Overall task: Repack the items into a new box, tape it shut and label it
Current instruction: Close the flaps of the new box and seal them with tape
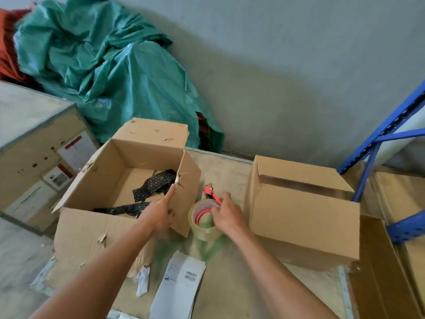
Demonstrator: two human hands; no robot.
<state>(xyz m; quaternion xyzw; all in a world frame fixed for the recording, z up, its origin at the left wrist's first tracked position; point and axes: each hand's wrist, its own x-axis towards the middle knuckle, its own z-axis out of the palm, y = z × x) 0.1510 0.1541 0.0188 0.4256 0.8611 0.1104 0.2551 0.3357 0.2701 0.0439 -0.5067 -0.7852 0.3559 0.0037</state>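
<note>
A worn, torn cardboard box (92,187) stands open on the table's left, with black bubble-wrapped items (154,184) inside. My left hand (161,211) rests on its right wall, index finger stretched up to the torn rim. Between the boxes sits a clear tape roll on a red dispenser (203,218). My right hand (226,214) grips the roll's top edge by the red handle. A clean new box (303,217) stands at the right, its flaps folded down. A white shipping label sheet (180,286) lies near the front edge.
A crumpled green tarp (110,72) is heaped against the grey wall behind. A wooden crate with stickers (36,162) stands at the left. Blue shelf racking (379,143) and flat cardboard (377,272) are at the right. A small white scrap (143,280) lies beside the label.
</note>
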